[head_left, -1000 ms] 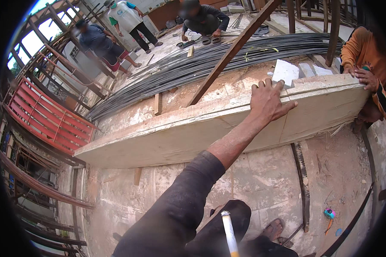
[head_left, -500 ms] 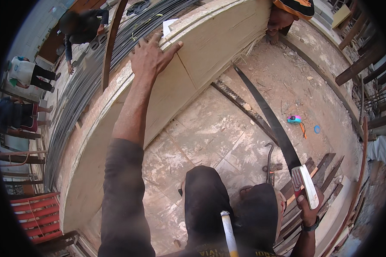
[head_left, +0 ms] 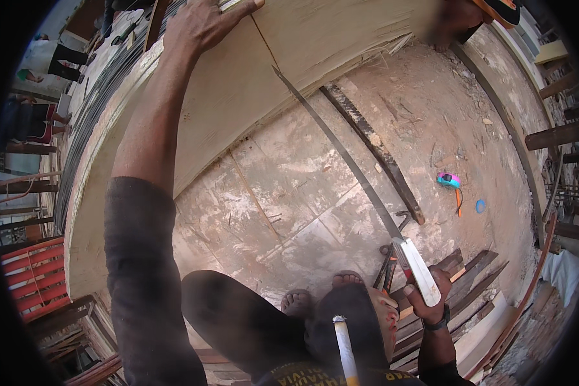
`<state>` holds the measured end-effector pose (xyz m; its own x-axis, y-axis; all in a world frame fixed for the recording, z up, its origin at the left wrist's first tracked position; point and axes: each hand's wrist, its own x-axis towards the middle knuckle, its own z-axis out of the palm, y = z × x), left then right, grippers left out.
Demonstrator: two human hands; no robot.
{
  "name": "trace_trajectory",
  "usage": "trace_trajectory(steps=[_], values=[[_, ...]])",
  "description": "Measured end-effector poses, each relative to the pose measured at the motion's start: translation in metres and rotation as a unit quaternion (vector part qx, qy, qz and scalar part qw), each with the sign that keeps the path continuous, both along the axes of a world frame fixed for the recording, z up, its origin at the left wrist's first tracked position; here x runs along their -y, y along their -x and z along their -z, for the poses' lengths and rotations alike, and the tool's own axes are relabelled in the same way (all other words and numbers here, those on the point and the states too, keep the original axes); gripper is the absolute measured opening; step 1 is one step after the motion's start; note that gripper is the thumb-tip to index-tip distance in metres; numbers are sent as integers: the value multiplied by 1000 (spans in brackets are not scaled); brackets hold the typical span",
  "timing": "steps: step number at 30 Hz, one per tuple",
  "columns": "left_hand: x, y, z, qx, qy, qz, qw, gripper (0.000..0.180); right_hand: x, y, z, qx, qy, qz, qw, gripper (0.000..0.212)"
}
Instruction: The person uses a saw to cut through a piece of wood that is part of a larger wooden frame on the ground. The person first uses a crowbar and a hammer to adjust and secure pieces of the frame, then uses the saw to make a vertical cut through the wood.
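Note:
My left hand (head_left: 202,26) rests on the upper edge of a stack of pale plywood sheets (head_left: 219,122), thumb stretched out; its other fingers are partly cut off by the picture's top. A thin dark straight line (head_left: 266,42) runs down the plywood face beside the thumb. In my right hand (head_left: 428,293) is the white handle of a handsaw (head_left: 344,148), fingers wrapped round it. The long blade points up and left, its tip over the plywood at the lower end of the line. Whether the tip touches, I cannot tell.
A dark timber (head_left: 373,154), a pink and blue tape measure (head_left: 448,180) and a blue ring (head_left: 480,206) lie on the dusty floor. Planks (head_left: 476,273) lie by my right hand. Another person (head_left: 450,26) is at the board's far end. Steel bars (head_left: 103,122) lie behind.
The saw has swung left and up, bringing its tip from beyond the board's lower edge to the line. My view has shifted, and my legs stand differently. My left hand stays on the edge.

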<state>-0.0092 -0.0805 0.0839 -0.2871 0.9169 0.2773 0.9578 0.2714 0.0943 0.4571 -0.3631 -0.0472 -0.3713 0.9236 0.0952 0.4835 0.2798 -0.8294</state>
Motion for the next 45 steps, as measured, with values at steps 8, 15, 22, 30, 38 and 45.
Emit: trace_trajectory(steps=[8,15,22,30,38,45], values=[[1,11,8,-35,-62,56,996,76,2,-8,13,-10,-51,-14,999,20],[-2,12,6,-18,-50,80,995,76,0,-6,-1,-18,-41,-20,999,20],[-4,17,8,-3,-45,75,996,78,-6,2,-6,-43,-51,-26,997,24],[1,2,0,-14,-1,-7,1000,82,-5,4,-13,-44,-35,-37,998,25],[2,7,3,-12,-35,53,998,81,-1,5,-15,-28,-64,-44,997,26],[4,4,1,-8,-21,27,999,82,-2,9,-25,-20,-17,-32,999,25]])
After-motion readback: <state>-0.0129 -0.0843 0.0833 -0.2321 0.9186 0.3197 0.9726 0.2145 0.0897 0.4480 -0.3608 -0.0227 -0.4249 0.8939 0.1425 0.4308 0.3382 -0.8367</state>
